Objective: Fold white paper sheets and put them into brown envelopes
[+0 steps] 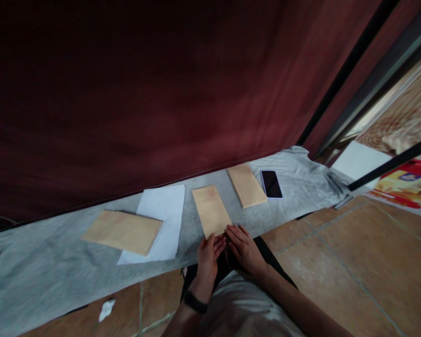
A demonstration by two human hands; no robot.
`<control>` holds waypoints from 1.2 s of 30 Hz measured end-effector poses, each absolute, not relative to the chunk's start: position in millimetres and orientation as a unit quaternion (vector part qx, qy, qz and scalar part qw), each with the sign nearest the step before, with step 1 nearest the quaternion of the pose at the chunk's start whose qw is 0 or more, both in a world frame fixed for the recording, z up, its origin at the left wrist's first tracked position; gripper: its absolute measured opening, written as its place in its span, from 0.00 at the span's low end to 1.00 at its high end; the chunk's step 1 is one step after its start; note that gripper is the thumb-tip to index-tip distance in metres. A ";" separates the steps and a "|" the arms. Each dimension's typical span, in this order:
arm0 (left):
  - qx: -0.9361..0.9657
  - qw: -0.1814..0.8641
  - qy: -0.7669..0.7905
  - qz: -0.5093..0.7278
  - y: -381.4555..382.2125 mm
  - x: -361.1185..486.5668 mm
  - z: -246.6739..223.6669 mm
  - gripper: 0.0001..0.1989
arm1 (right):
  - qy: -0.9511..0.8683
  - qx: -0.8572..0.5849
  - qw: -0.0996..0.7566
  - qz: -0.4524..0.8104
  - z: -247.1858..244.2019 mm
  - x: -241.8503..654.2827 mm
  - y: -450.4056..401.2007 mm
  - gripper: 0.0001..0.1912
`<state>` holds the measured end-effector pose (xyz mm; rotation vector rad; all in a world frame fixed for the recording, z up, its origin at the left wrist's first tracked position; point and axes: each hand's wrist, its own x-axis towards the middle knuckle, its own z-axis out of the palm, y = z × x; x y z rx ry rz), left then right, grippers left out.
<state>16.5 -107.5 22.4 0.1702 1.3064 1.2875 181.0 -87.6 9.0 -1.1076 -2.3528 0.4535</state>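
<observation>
The left hand pinches the near end of the middle brown envelope on the counter — the right hand touches its corner, but I cannot tell its grip. White paper lies left.

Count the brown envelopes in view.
3 visible: left envelope partly on white paper, middle envelope at left hand and right hand, right envelope beside smartphone; more may be hidden beneath.

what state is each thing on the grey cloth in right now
middle brown envelope: flat, near edge at both hands
left brown envelope: flat, partly over white paper
white paper: partly covered
right brown envelope: flat
phone: face up, screen dark
grey cloth: wrinkled
</observation>
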 end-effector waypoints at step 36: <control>0.763 0.040 0.635 0.109 35.7 3.3 -5.6 0.30 | -0.873 -0.423 0.212 0.115 -11.2 179.6 -87.8 0.32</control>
